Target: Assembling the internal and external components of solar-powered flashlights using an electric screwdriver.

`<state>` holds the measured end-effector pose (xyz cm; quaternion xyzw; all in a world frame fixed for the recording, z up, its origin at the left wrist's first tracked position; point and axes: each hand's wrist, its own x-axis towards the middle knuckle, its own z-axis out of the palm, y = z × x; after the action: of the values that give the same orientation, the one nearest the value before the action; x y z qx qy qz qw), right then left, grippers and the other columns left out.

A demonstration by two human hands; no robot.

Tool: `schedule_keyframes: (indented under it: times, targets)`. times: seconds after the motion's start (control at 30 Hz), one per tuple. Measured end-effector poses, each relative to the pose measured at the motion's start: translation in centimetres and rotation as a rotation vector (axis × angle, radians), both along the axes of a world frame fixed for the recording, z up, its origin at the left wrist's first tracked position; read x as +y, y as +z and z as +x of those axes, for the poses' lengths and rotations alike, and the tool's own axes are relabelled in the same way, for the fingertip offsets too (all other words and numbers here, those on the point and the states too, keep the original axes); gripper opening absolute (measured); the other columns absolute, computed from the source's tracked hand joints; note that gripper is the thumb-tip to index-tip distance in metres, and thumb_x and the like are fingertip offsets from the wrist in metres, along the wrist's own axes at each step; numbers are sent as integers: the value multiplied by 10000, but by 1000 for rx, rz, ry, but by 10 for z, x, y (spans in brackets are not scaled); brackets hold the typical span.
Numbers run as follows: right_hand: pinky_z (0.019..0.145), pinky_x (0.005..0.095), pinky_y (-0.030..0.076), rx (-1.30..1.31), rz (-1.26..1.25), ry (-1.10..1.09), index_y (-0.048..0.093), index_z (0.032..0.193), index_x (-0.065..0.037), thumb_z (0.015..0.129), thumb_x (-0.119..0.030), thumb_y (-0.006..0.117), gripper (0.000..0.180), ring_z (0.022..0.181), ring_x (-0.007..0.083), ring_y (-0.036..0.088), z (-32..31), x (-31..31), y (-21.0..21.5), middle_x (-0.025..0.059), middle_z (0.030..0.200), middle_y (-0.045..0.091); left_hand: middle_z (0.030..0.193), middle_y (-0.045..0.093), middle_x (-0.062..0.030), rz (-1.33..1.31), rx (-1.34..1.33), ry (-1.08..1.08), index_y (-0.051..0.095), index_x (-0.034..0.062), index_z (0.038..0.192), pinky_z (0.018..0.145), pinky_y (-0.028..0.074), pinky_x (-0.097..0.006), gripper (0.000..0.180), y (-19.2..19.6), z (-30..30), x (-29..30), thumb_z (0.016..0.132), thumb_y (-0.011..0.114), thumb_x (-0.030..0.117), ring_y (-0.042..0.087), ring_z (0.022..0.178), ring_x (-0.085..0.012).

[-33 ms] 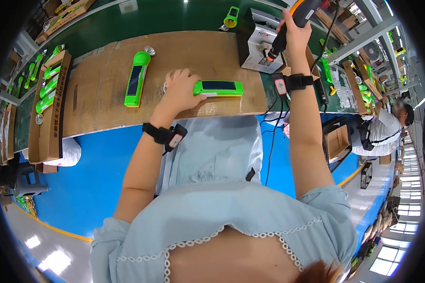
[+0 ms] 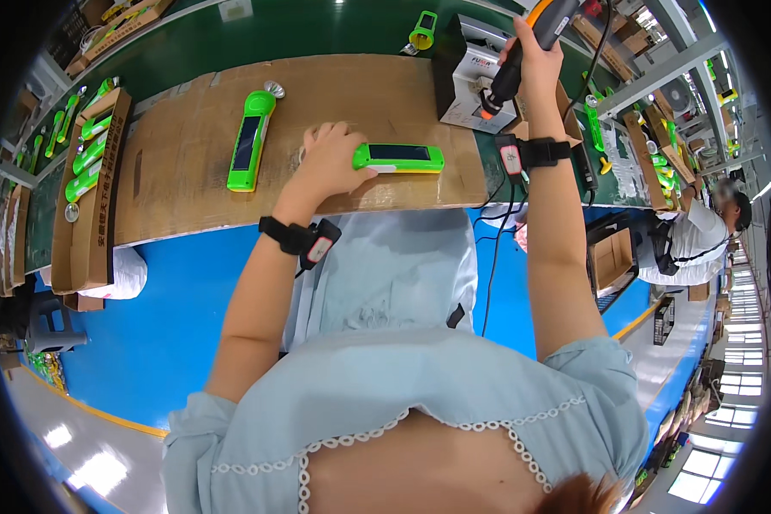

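My left hand [image 2: 330, 160] is closed over the left end of a green flashlight [image 2: 400, 158] with a dark solar panel, lying crosswise on the cardboard sheet. That end of the flashlight is hidden under my fingers. At the upper right, my right hand [image 2: 540, 70] grips a black and orange electric screwdriver [image 2: 507, 79]. Its orange-ringed tip points down in front of a black and white box [image 2: 464, 73]. Whether the tip touches anything there, I cannot tell. A second green flashlight [image 2: 247, 141] rests to the left, a silver reflector [image 2: 274, 89] at its far end.
Cardboard [image 2: 180, 163] covers the near part of the green bench [image 2: 317, 30]. An open carton [image 2: 86, 214] of green flashlights stands at the left. Another flashlight body [image 2: 422, 32] lies beyond the sheet. Cables hang at the right, where another person [image 2: 698, 231] is farther off.
The screwdriver's tip has dipped slightly toward me. My left hand keeps its hold on the flashlight.
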<state>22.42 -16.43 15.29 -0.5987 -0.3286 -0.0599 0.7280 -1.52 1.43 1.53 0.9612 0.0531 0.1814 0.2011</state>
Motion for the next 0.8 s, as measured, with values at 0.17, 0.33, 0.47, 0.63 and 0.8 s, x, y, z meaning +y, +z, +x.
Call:
schedule_keyframes:
  times: [0.17,0.33,0.47,0.63,0.8]
  targets:
    - [421,295,457,184,208,151,505,853,-12,815,-172,682,242,452,173,550,-62,19,-7,95,608,571,1043,572,-121,-86,156,-62,665,102,963,929,288,-495,450,2,12,11,642,726,410,464,1072,-322]
    - [514,349,510,73,255,259,469,941,-21,867,-191,612,234,546,212,569,-112,33,-10,117,678,559,1027,535,-117,-83,59,1,632,111,1042,975,269,-479,478,-4,-2,-14,659,732,379,449,1088,-301]
    - [529,344,509,1,196,183,482,923,-15,870,-179,609,214,552,201,569,-132,44,-15,105,685,557,1027,497,-144,-19,-190,84,611,109,1043,999,239,-525,464,-10,-8,-36,636,766,271,432,1075,-333]
    - [533,323,503,-14,180,188,503,896,-14,875,-146,597,164,553,190,570,-138,57,-26,95,687,559,1050,482,-148,-54,-218,101,591,107,1069,1002,229,-529,480,-11,-9,-38,640,767,231,412,1087,-352]
    - [521,306,488,-24,181,175,506,883,0,877,-113,591,142,535,179,565,-134,69,-35,86,659,551,1051,478,-146,-60,-212,94,588,107,1083,994,236,-525,514,-12,-8,-36,622,776,234,399,1088,-362]
